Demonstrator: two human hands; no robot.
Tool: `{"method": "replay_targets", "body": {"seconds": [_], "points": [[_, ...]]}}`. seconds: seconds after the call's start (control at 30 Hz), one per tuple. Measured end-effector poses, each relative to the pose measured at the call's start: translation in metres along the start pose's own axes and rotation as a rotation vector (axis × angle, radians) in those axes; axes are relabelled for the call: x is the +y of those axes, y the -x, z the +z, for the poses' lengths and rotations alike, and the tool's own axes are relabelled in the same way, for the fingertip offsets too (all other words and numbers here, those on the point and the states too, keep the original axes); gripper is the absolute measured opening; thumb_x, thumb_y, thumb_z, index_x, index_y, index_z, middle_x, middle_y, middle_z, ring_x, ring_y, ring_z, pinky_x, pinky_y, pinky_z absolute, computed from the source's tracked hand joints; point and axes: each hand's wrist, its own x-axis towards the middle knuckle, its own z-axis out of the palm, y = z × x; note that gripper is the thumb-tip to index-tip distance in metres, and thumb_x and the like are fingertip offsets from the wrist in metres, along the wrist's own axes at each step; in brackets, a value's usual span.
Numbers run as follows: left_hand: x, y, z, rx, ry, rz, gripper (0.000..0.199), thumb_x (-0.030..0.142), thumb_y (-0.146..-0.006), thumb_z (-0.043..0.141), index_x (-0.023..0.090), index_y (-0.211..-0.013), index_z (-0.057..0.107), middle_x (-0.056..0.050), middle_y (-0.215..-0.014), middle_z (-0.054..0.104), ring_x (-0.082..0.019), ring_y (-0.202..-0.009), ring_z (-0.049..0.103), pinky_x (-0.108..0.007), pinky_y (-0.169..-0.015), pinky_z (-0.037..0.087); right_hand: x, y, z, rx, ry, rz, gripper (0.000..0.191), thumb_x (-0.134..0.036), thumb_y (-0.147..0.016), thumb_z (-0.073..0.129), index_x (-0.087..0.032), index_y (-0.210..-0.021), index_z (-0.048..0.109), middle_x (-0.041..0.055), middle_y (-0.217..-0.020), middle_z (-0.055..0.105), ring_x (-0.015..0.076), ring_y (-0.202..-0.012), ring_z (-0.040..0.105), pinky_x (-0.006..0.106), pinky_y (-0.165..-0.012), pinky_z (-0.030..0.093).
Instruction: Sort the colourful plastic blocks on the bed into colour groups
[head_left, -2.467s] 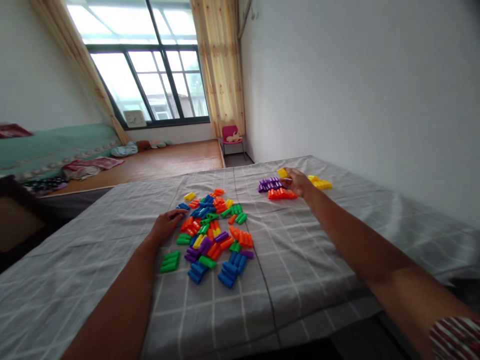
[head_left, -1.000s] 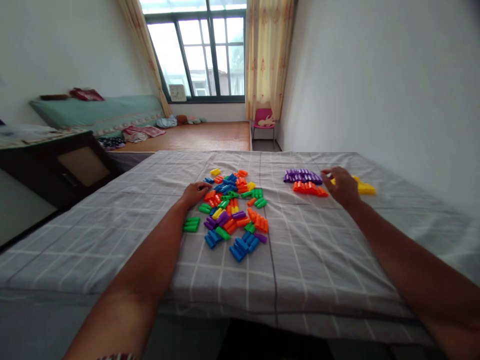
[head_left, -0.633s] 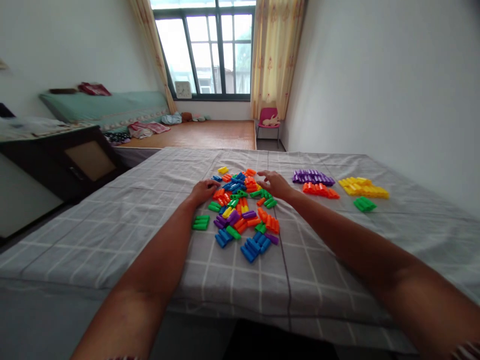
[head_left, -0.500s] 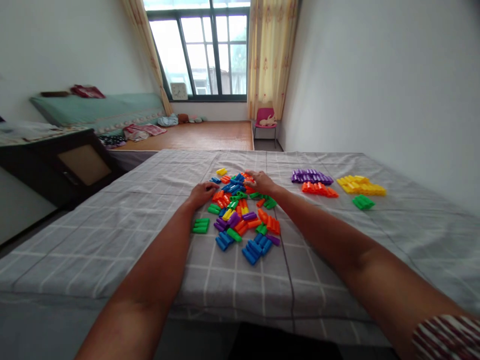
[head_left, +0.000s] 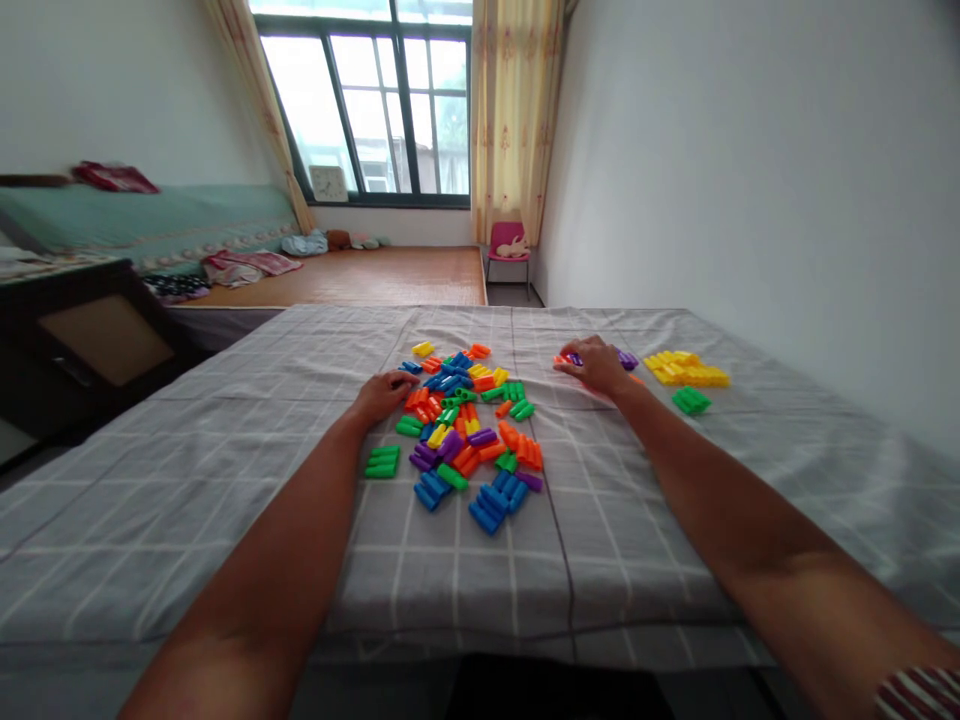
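My right hand [head_left: 596,365] is over the sorted rows at the right. Its thumb and fingers close on an orange plastic tube block [head_left: 561,361], beside a row of purple tube blocks [head_left: 627,358] that the hand partly covers. Orange blocks under the palm are mostly hidden. My left hand [head_left: 382,393] rests at the left edge of a mixed pile of tube blocks, its fingers loosely bent and apart, near a blue block [head_left: 410,367]. The pile holds blue blocks [head_left: 491,503], orange blocks [head_left: 529,452], green blocks [head_left: 382,462] and others in yellow and purple.
Yellow blocks [head_left: 686,370] lie grouped at the right, with a green block [head_left: 691,401] in front of them. Everything lies on a grey checked cloth [head_left: 300,520]. A wall [head_left: 750,180] runs along the right, and a dark cabinet [head_left: 90,340] stands at the left.
My right hand has moved right from the pile to the sorted rows, carrying an orange block. The left hand stays by the pile. The view has turned slightly right.
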Motion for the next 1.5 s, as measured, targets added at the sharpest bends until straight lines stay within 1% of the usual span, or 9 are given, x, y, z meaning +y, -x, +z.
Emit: {"method": "replay_targets", "body": {"seconds": [0.1, 0.4, 0.6, 0.73, 0.87, 1.1, 1.27, 1.4, 1.5], "points": [[0.001, 0.001, -0.001, 0.001, -0.004, 0.007, 0.032, 0.031, -0.077, 0.053, 0.024, -0.097, 0.077, -0.001, -0.103, 0.076, -0.021, -0.101, 0.067, -0.029, -0.09, 0.05, 0.017, 0.012, 0.01, -0.028, 0.064, -0.051, 0.037, -0.053, -0.083, 0.065, -0.024, -0.106, 0.069, 0.0118, -0.108, 0.068, 0.0301, -0.113, 0.052, 0.042, -0.09, 0.04], [-0.002, 0.001, -0.001, -0.006, -0.008, 0.021, 0.032, 0.033, -0.078, 0.053, 0.024, -0.097, 0.077, -0.002, -0.104, 0.075, -0.022, -0.099, 0.067, -0.03, -0.09, 0.05, 0.021, 0.021, 0.009, -0.097, 0.017, -0.006, 0.037, -0.048, -0.076, 0.07, -0.026, -0.107, 0.07, 0.0095, -0.112, 0.068, 0.0304, -0.113, 0.054, 0.046, -0.093, 0.04], [-0.004, 0.003, -0.001, -0.014, 0.026, 0.041, 0.032, 0.034, -0.078, 0.053, 0.022, -0.096, 0.077, -0.004, -0.104, 0.075, -0.023, -0.101, 0.067, -0.031, -0.091, 0.05, 0.02, 0.019, 0.008, 0.037, -0.142, 0.023, 0.041, -0.052, -0.081, 0.064, -0.023, -0.11, 0.07, 0.0086, -0.11, 0.07, 0.0294, -0.107, 0.058, 0.044, -0.094, 0.044], [-0.003, 0.004, -0.002, -0.028, 0.03, 0.035, 0.033, 0.032, -0.078, 0.053, 0.021, -0.098, 0.077, -0.003, -0.103, 0.075, -0.022, -0.099, 0.067, -0.03, -0.091, 0.05, -0.002, 0.016, 0.011, 0.102, -0.293, -0.008, 0.028, -0.042, -0.088, 0.058, -0.022, -0.103, 0.07, 0.008, -0.102, 0.072, 0.0241, -0.094, 0.063, 0.04, -0.091, 0.047], [-0.006, 0.002, 0.0, -0.035, 0.023, 0.039, 0.034, 0.03, -0.079, 0.051, 0.02, -0.1, 0.076, -0.003, -0.106, 0.075, -0.021, -0.099, 0.067, -0.03, -0.091, 0.05, -0.043, 0.014, 0.018, 0.03, -0.467, -0.123, 0.023, -0.029, -0.087, 0.057, -0.02, -0.105, 0.068, 0.0074, -0.101, 0.071, 0.0178, -0.078, 0.064, 0.034, -0.079, 0.052], [-0.016, -0.002, 0.006, -0.033, -0.006, 0.054, 0.034, 0.029, -0.08, 0.051, 0.021, -0.102, 0.075, -0.003, -0.108, 0.074, -0.019, -0.098, 0.067, -0.028, -0.089, 0.05, -0.11, -0.005, 0.019, -0.096, -0.437, -0.39, 0.023, -0.015, -0.087, 0.057, -0.018, -0.106, 0.069, 0.0076, -0.105, 0.07, 0.0177, -0.092, 0.065, 0.032, -0.089, 0.049], [-0.01, 0.0, 0.004, -0.029, -0.017, 0.05, 0.032, 0.027, -0.08, 0.051, 0.021, -0.1, 0.076, -0.002, -0.105, 0.075, -0.018, -0.098, 0.066, -0.027, -0.088, 0.05, -0.138, -0.024, 0.031, -0.21, -0.249, -0.311, 0.025, -0.012, -0.086, 0.06, -0.016, -0.107, 0.071, 0.0108, -0.114, 0.07, 0.0217, -0.107, 0.063, 0.033, -0.096, 0.045], [-0.004, 0.003, 0.001, -0.033, -0.027, 0.047, 0.032, 0.026, -0.081, 0.051, 0.021, -0.1, 0.076, -0.001, -0.104, 0.075, -0.018, -0.099, 0.066, -0.026, -0.089, 0.05, -0.143, -0.029, 0.031, -0.261, -0.27, -0.241, 0.022, -0.014, -0.085, 0.061, -0.018, -0.104, 0.072, 0.0069, -0.108, 0.072, 0.0177, -0.095, 0.066, 0.026, -0.084, 0.048], [-0.004, 0.004, 0.002, -0.028, -0.02, 0.046, 0.031, 0.026, -0.08, 0.052, 0.022, -0.101, 0.076, -0.001, -0.105, 0.075, -0.018, -0.098, 0.066, -0.026, -0.089, 0.05, -0.129, -0.027, 0.02, -0.235, -0.356, -0.162, 0.02, -0.021, -0.089, 0.059, -0.018, -0.104, 0.071, 0.0052, -0.101, 0.073, 0.0151, -0.085, 0.066, 0.024, -0.078, 0.048]]}}
